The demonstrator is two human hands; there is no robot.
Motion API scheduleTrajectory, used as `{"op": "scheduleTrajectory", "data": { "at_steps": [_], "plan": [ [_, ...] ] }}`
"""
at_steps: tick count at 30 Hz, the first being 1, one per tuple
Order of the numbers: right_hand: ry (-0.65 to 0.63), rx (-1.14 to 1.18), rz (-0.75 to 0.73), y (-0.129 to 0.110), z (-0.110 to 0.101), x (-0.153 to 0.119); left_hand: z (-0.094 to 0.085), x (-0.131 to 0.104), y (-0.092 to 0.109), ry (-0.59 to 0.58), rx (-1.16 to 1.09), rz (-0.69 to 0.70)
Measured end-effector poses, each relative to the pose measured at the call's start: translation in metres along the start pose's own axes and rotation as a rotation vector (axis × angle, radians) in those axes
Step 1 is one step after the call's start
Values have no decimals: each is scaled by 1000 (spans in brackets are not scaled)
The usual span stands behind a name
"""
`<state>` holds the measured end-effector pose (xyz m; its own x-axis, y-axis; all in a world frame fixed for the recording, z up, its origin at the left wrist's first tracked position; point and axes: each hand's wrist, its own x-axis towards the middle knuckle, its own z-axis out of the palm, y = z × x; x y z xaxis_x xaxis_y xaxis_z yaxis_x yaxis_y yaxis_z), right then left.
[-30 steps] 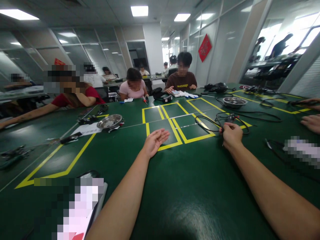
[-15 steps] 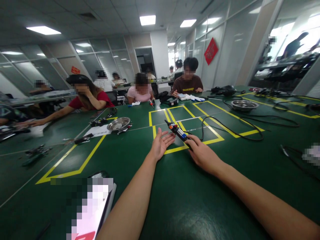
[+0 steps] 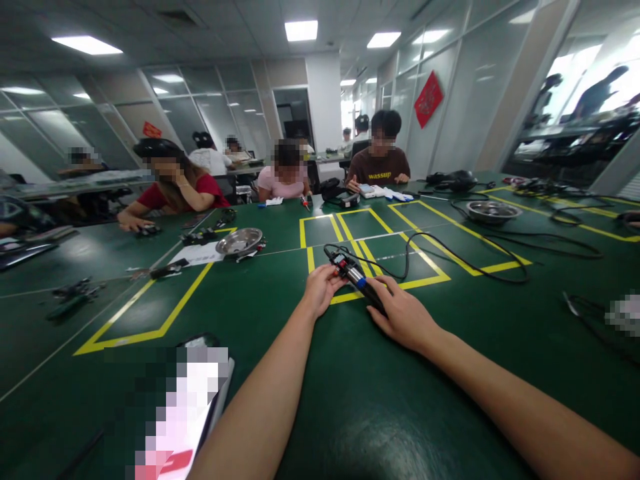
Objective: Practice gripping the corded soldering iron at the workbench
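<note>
Head view is showing both hands working over the green bench (image 3: 400, 400), in front of the wearer. The right hand (image 3: 400, 312) is holding a slim tool (image 3: 361, 283) by its black handle, fingers wrapping round it below a blue band and a silvery section. The left hand (image 3: 323, 290) is curling partly closed at the tool's far end, its fingertips meeting the part with red on it; whether they are gripping it, I cannot tell. The tool is slanting above the yellow tape (image 3: 437, 277) outlines, and a thin black cable (image 3: 407, 253) is looping from its far end off to the right. A metal bowl (image 3: 243, 241) is sitting to the left, beside a white paper (image 3: 197, 254), while a second bowl (image 3: 493, 211) is resting farther right. A device with a lit screen (image 3: 193, 393) is lying near the left forearm. Across the bench, a person in a brown shirt (image 3: 381, 165) is sitting near white gloves (image 3: 395, 194).
</note>
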<state>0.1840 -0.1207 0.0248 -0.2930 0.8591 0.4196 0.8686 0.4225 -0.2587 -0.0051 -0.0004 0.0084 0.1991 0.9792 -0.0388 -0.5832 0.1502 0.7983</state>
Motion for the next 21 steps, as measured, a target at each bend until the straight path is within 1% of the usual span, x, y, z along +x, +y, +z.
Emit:
{"op": "scheduleTrajectory", "data": {
  "at_steps": [2,4,6,8,10,12,14,17,21],
  "plan": [
    [34,79,63,0,1,1,0,0,0,-21,-24,-4],
    [44,189,161,3,1,3,0,-1,1,-53,-36,-24],
    [-3,302,271,6,0,6,1,-3,2,-87,-31,-41],
    [-91,385,337,8,-4,9,2,-4,3,-120,-7,-36],
    [-164,417,326,10,-7,10,3,-6,3,-148,28,-15],
    [-188,402,276,11,-9,10,3,-7,3,-159,58,0],
    [-172,373,243,12,-8,9,3,-7,2,-163,73,2],
    [-158,370,238,14,-6,8,4,-5,0,-152,89,2],
    [-156,454,258,21,-5,10,7,-5,-2,-138,153,18]
  ]
}}
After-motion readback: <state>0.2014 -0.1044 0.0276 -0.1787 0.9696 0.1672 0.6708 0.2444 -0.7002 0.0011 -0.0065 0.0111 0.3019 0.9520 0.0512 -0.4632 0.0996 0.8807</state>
